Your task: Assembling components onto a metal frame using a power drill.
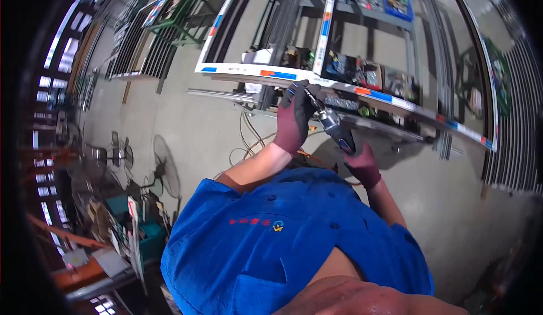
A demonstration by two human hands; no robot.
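My right hand (363, 162), in a maroon glove, is closed round the grip of a dark power drill (335, 127). The drill points up and left, its thin bit reaching toward the near rail of a large frame (249, 67) wrapped in white, blue and orange film. At that rail my left hand (295, 114), in a maroon glove with dark fingers, is closed beside the bit's tip. Its fingers are curled near the rail's edge, and whatever they pinch is too small to make out.
Under the frame a metal rack (390, 18) carries small parts and a blue bin (398, 5). Cables (246, 139) lie on the floor by my left arm. Fans (165, 165) stand to the left, a green stand (184, 18) far left, and stacked profiles (517, 117) at the right.
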